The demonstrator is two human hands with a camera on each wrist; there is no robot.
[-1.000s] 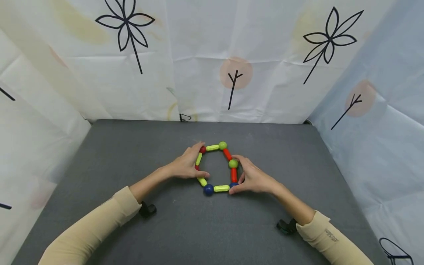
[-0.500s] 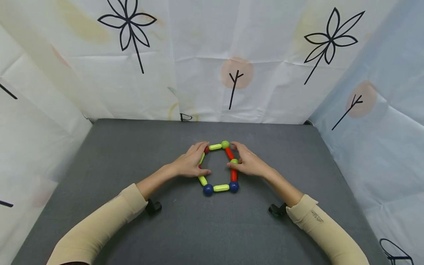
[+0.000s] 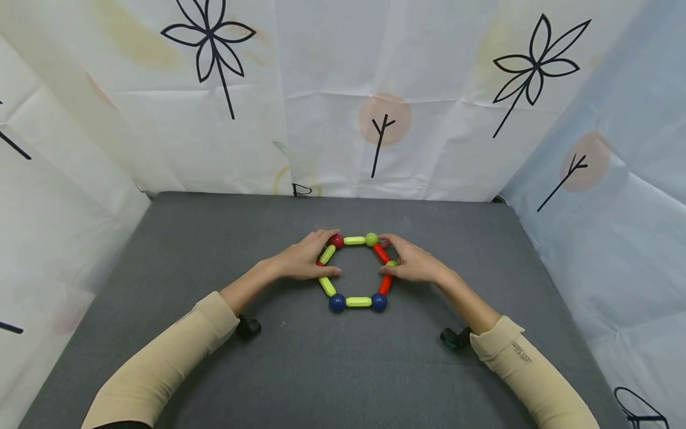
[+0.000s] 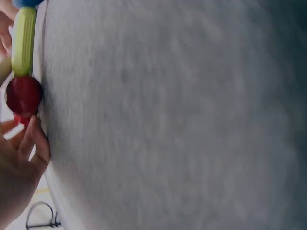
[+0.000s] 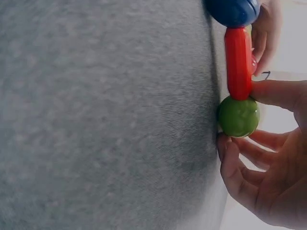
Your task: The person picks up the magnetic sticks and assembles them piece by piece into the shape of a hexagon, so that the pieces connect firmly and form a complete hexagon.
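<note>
A six-sided ring of magnetic rods and balls lies flat on the grey tabletop (image 3: pixel 343 363). Its lower side is a yellow rod (image 3: pixel 358 302) between two blue balls (image 3: pixel 379 302). At upper left sits a red ball (image 3: pixel 336 241), at upper right a green ball (image 3: pixel 372 239). My left hand (image 3: pixel 300 259) holds the ring's left side, thumb inside and fingers by the upper red ball; it partly covers the second red ball (image 4: pixel 24 95). With thumb inside and fingers outside, my right hand (image 3: pixel 412 262) grips the right corner around another green ball (image 5: pixel 238 116), where two red rods (image 3: pixel 386 284) meet.
A white cloth backdrop (image 3: pixel 321 119) with printed plants rises behind the table and along both sides. Dark wrist cameras (image 3: pixel 455 338) hang under both forearms, near the rolled sleeves (image 3: pixel 498 339).
My right hand has shifted up from the lower right blue ball to the right-hand green corner, which has moved outward. The lopsided ring is now a more even hexagon. My left hand stays at the left side.
</note>
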